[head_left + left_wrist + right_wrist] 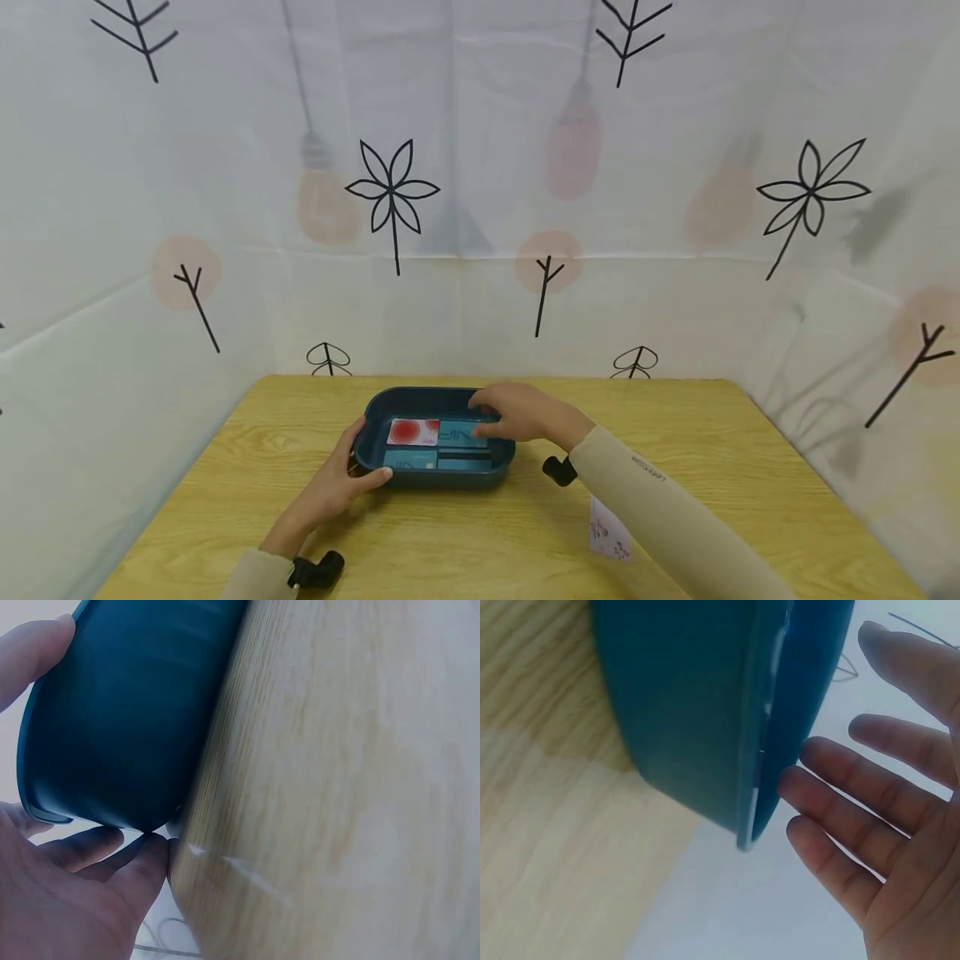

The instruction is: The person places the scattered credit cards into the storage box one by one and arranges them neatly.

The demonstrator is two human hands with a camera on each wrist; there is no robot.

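A dark teal tray (435, 480) with rounded corners sits on the wooden table. Inside lie a white card with red circles (411, 432) and flat teal pieces with lettering (459, 433). My left hand (336, 482) holds the tray's left end, thumb on the near rim and fingers round the side; the left wrist view shows those fingers (142, 866) against its outer wall. Over the right end hovers my right hand (525, 412), its fingers spread and loosely bent. In the right wrist view its fingertips (799, 787) are right by the rim, with nothing held.
A pale card with a floral print (609, 531) lies on the table (480, 550) beside the right forearm, partly covered by the sleeve. Patterned white cloth (480, 208) hangs behind the table and along both sides. Each wrist wears a black camera (558, 471).
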